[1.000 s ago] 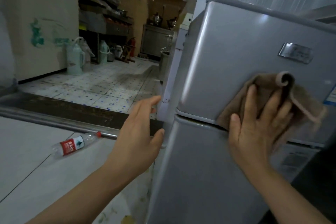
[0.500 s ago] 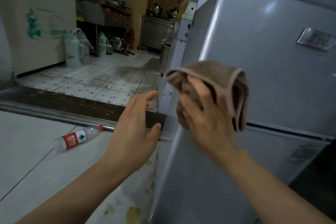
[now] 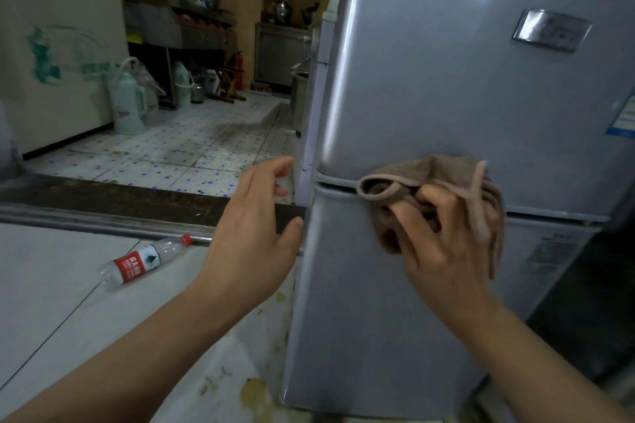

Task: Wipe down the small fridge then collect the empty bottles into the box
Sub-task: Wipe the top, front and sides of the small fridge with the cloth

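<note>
Fridge front is right ahead of me, silver, two doors. My right hand has its grip bunched round the brown cloth, pressed on the seam between doors near the left edge. Left hand hovers open, empty, beside that edge. Bottle lies on the floor, left, nearer that hand.

Single head-worn wide-angle view, angled forward and down, close to the fridge front.
</note>
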